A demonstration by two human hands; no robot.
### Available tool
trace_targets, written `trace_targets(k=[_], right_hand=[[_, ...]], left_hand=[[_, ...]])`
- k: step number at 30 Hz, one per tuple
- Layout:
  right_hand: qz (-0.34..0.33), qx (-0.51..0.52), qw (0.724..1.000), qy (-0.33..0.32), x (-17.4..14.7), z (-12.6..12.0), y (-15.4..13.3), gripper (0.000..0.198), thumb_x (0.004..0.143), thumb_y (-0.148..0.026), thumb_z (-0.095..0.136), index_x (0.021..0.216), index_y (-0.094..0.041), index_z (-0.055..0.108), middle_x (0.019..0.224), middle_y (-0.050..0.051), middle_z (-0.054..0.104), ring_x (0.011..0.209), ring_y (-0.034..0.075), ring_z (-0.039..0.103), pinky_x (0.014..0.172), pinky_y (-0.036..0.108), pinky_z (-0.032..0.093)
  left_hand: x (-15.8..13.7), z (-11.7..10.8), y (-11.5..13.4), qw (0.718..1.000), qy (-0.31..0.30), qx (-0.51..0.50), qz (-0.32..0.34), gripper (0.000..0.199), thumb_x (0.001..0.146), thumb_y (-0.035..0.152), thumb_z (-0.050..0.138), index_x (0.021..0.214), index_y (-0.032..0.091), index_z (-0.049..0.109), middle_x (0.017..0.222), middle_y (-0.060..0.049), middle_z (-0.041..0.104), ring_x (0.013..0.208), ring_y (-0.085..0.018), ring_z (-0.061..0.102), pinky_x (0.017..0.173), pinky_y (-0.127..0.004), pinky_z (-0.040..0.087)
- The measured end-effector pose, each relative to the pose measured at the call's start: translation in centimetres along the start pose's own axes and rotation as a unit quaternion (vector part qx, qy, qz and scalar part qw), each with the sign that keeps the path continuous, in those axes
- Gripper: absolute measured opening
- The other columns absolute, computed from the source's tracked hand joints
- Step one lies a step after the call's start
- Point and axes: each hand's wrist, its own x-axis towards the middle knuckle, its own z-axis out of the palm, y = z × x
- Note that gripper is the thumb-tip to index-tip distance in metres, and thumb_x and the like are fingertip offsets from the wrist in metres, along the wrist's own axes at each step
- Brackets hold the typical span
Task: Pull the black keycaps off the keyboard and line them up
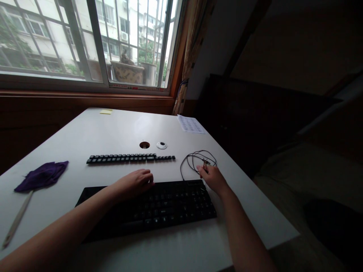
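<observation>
A black keyboard (164,207) lies on the white table, with part of its top-row keys gone from view or off. My left hand (137,183) rests at the keyboard's far edge, fingers curled together; whatever is under them is hidden. Beyond the keyboard's right end, my right hand (214,179) is closed around a small pronged tool that looks like a keycap puller (205,164), its thin prongs pointing up. Loose black keycaps (127,158) stand in rows behind the keyboard. The keyboard's cable (194,155) lies coiled beside my right hand.
A purple cloth (44,176) and a brush-like handle (18,219) lie at the left. Further back are a cable hole (144,145), its white cover (162,145), a printed sheet (190,124) and yellow notes (106,112). The table's right edge (255,183) drops to the floor.
</observation>
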Motion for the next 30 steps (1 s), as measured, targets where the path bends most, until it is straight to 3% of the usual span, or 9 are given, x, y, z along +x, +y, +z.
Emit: trace_targets(k=[6, 11, 19, 26, 30], right_hand=[[-0.083, 0.055, 0.993, -0.061, -0.4, -1.3, 0.2, 0.038, 0.090, -0.040, 0.052, 0.059, -0.018, 0.056, 0.057, -0.002, 0.054, 0.059, 0.015, 0.051, 0.059, 0.027, 0.036], [-0.092, 0.084, 0.990, -0.066, -0.5, -2.0, 0.3, 0.034, 0.089, -0.037, 0.053, 0.061, -0.018, 0.058, 0.058, -0.002, 0.054, 0.059, 0.015, 0.051, 0.059, 0.027, 0.036], [-0.101, 0.115, 0.988, -0.016, -1.0, -2.4, -0.1, 0.038, 0.090, -0.037, 0.050, 0.058, -0.018, 0.055, 0.054, -0.002, 0.047, 0.054, 0.013, 0.044, 0.054, 0.026, 0.032], [-0.111, 0.078, 0.991, -0.023, -0.8, -1.4, -0.4, 0.046, 0.090, -0.038, 0.051, 0.049, -0.020, 0.038, 0.049, -0.004, 0.035, 0.048, 0.011, 0.035, 0.050, 0.026, 0.027], [-0.119, 0.051, 0.992, 0.001, -0.8, -1.0, -0.6, 0.047, 0.092, -0.037, 0.049, 0.050, -0.021, 0.035, 0.050, -0.004, 0.037, 0.049, 0.011, 0.036, 0.053, 0.027, 0.029]], left_hand=[[0.0, -0.2, 0.2, 1.000, 0.006, -0.002, 0.002, 0.023, 0.099, 0.032, 0.045, 0.092, 0.017, 0.060, 0.091, -0.006, 0.060, 0.077, -0.017, 0.058, 0.072, -0.029, 0.046], [0.0, -0.1, 0.0, 1.000, 0.008, -0.014, 0.002, 0.022, 0.099, 0.033, 0.046, 0.093, 0.017, 0.060, 0.091, -0.006, 0.061, 0.078, -0.017, 0.058, 0.072, -0.029, 0.046], [-0.1, 0.0, 0.0, 1.000, 0.001, -0.007, -0.002, 0.021, 0.099, 0.032, 0.046, 0.092, 0.017, 0.060, 0.091, -0.006, 0.060, 0.077, -0.016, 0.058, 0.071, -0.028, 0.045], [-0.1, 0.0, -0.1, 1.000, 0.008, -0.010, 0.001, 0.021, 0.099, 0.032, 0.046, 0.093, 0.017, 0.060, 0.091, -0.006, 0.060, 0.077, -0.016, 0.058, 0.071, -0.028, 0.046], [-0.1, 0.0, -0.1, 1.000, 0.004, -0.008, -0.001, 0.022, 0.099, 0.033, 0.046, 0.093, 0.017, 0.060, 0.091, -0.006, 0.060, 0.077, -0.017, 0.058, 0.072, -0.029, 0.046]])
